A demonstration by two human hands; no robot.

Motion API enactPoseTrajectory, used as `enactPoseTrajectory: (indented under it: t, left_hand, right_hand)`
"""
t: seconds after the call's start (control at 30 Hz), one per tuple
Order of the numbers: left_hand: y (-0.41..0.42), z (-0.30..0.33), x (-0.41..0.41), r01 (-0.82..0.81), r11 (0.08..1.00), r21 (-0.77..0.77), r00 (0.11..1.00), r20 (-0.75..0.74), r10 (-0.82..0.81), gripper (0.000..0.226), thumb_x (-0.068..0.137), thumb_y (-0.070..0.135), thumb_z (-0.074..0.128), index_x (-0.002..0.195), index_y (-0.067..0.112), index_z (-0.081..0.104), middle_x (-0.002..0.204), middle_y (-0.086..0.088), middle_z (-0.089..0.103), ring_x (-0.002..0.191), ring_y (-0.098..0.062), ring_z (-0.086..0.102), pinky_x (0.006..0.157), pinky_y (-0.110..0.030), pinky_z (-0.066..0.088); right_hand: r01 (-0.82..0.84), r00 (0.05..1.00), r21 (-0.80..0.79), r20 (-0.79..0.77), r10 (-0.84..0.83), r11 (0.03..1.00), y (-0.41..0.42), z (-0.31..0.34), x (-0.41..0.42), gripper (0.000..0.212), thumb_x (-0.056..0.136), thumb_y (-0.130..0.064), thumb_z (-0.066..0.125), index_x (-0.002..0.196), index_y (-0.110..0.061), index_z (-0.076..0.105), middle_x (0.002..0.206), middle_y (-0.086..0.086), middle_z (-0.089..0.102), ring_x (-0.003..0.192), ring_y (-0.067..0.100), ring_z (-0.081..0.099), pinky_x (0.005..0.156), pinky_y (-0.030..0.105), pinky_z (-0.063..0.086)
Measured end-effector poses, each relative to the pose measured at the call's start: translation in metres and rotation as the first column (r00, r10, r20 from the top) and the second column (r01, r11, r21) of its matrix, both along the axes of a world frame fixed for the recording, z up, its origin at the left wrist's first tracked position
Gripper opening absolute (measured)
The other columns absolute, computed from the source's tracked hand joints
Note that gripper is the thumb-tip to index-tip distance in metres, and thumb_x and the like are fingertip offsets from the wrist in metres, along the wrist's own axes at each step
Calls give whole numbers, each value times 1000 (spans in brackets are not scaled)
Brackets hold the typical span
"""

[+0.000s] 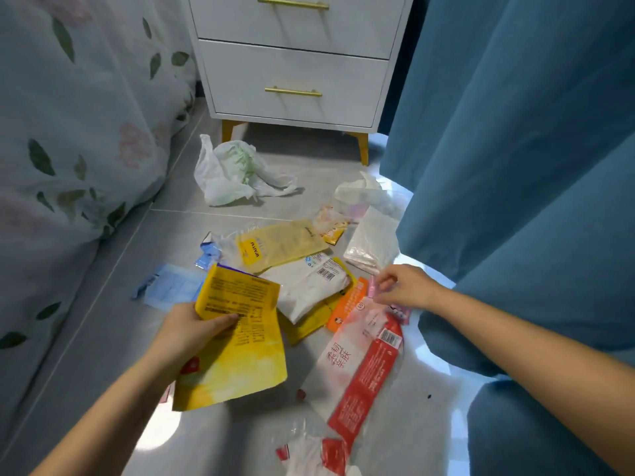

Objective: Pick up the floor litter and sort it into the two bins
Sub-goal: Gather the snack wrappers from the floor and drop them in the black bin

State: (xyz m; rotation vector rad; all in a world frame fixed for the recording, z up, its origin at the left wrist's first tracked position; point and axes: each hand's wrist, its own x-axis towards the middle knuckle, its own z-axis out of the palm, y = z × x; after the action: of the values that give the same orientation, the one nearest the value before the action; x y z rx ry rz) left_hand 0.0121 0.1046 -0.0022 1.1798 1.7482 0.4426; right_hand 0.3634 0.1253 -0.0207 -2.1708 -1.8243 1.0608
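Down on the grey tiled floor (pixel 103 338), litter lies scattered between a bed with a floral cover (pixel 68 132) at nine o'clock and a blue curtain (pixel 515 166) at three o'clock. The left hand (pixel 187 333) grips a large yellow pouch (pixel 237 345), thumb curled across its printed face (dense black text and a barcode), and holds it lifted above the tiles at about seven o'clock from the pile's centre. The right hand (pixel 403 286), at about four o'clock, pinches the edge of a small pink wrapper (pixel 374 290) between thumb and fingertips; whether the wrapper has left the floor I cannot tell.

Between the two hands lies a white packet with a barcode (pixel 312 286), resting on another yellow wrapper (pixel 309 324) and touching an orange packet (pixel 347 304). A long red-and-white wrapper (pixel 364 369) stretches toward six o'clock, with a crumpled red-and-white scrap (pixel 319 455) just beyond it. At twelve o'clock from the pile sits a pale yellow flat pouch (pixel 285 243); a light blue packet (pixel 171 286) lies at nine o'clock, a white tissue pack (pixel 372 243) at two o'clock. Farther off at twelve o'clock, a crumpled white plastic bag (pixel 233 173) lies before a white nightstand (pixel 295 70) with gold handles.
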Motion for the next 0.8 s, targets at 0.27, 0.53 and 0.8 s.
enactPoseTrajectory:
  t: [0.27, 0.53, 0.8]
  left_hand:
    - [-19, -6, -49, -309, 951, 26, 951, -25, 310, 15, 81, 26, 75, 72, 16, 69, 71, -4, 69, 61, -20, 64, 50, -26, 45]
    - [-23, -19, -54, -422, 906, 9, 906, -21, 422, 13, 81, 29, 75, 73, 20, 69, 72, 1, 70, 63, -18, 66, 52, -26, 48]
    - [-19, -26, -27, -373, 927, -27, 928, 4, 373, 10, 82, 29, 74, 77, 21, 70, 77, -1, 71, 69, -21, 69, 61, -30, 52]
  right_hand:
    - [-537, 812, 78, 319, 489, 840, 50, -51, -85, 89, 68, -49, 75, 144, -31, 34, 149, 2, 34, 136, 27, 28, 113, 38, 27]
    - [-693, 703, 236, 431, 566, 681, 59, -87, -85, 41, 85, -34, 62, 125, -32, 54, 122, -5, 56, 118, 18, 49, 90, 32, 42]
    - [-228, 935, 405, -165, 315, 886, 51, -51, -79, 28, 85, -34, 66, 61, -21, 63, 53, -7, 51, 49, 1, 47, 48, 18, 30]
